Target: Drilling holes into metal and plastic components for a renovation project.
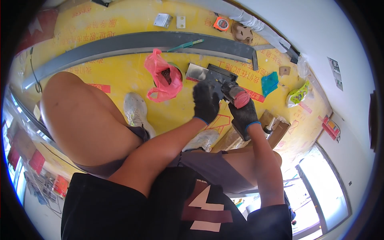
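Observation:
Both of my hands wear dark work gloves with blue cuffs. My right hand (245, 116) is closed around the grip of what looks like a cordless drill (237, 95), dark with a red back end. The drill's front points at a dark metal piece (222, 73). My left hand (206, 103) is at the near left side of that piece, fingers bent against it; the fingertips are hidden. A shiny silver plate (197, 72) adjoins the dark piece on its left. A pink plastic bag (165, 82) holding small dark bits stands left of my left hand.
Beyond lies a long dark grey metal profile (132, 41) with a green tool (186, 45) on it. Farther off are a tape measure (221, 24) and silver brackets (163, 20). A teal packet (270, 83) and an open cardboard box (276, 130) are at right. Yellow printed sheeting covers the floor.

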Demonstrator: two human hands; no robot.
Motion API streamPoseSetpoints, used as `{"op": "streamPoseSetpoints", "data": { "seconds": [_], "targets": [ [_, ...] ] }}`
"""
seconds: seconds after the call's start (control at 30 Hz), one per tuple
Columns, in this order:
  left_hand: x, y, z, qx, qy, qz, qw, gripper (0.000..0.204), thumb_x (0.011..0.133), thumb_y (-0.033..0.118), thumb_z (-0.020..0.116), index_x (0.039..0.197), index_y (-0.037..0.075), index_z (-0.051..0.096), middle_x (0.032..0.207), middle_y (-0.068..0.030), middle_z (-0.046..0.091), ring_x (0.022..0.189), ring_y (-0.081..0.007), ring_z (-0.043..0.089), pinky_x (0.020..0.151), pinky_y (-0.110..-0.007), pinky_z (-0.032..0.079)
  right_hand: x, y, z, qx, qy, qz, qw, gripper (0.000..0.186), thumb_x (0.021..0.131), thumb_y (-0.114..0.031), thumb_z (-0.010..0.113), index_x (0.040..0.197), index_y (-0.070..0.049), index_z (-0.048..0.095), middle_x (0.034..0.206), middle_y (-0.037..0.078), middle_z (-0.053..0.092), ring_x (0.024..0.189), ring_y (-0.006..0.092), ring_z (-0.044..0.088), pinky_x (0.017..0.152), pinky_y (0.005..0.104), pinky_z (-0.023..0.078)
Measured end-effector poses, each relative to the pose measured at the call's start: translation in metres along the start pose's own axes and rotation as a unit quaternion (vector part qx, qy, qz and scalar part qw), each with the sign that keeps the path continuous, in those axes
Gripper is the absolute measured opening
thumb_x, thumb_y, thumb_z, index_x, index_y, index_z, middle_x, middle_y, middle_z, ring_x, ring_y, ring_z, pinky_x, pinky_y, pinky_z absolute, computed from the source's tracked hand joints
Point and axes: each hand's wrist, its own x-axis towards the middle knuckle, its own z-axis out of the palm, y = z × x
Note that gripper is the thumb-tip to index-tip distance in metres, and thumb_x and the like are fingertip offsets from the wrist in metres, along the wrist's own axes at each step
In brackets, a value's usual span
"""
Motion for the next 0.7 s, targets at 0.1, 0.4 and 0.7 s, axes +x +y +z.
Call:
{"op": "streamPoseSetpoints", "data": {
  "seconds": [0.1,0.4,0.7],
  "targets": [
    [0.042,0.071,-0.024,-0.178,0.021,0.111,0.978,0.030,0.084,0.016,0.066,0.110,0.003,0.062,0.113,-0.0212,0.058,0.109,-0.0432,0.054,0.097,-0.055,0.042,0.007,-0.021,-0.014,-0.056,-0.049,-0.013,0.997,0.046,0.089,-0.024,0.066,0.133,-0.008,0.061,0.129,0.019,0.066,0.125,0.0362,0.060,0.107,0.0422,0.047],
    [0.082,0.105,-0.037,0.026,-0.222,0.218,0.950,0.026,0.085,0.035,0.070,0.074,0.012,0.074,0.082,-0.0084,0.070,0.085,-0.0283,0.067,0.077,-0.045,0.052,0.019,-0.036,0.005,-0.122,-0.084,0.030,0.989,0.047,0.089,-0.026,0.066,0.133,-0.008,0.061,0.129,0.019,0.066,0.124,0.0367,0.060,0.107,0.0429,0.047],
    [0.080,0.090,-0.042,-0.001,-0.226,0.267,0.937,0.034,0.090,0.039,0.068,0.073,0.010,0.071,0.077,-0.0098,0.065,0.083,-0.0305,0.064,0.079,-0.046,0.052,0.004,-0.034,0.027,-0.125,-0.077,0.063,0.987,0.048,0.088,-0.027,0.067,0.132,-0.009,0.062,0.129,0.019,0.066,0.123,0.0373,0.060,0.106,0.0436,0.047]
  ]
}}
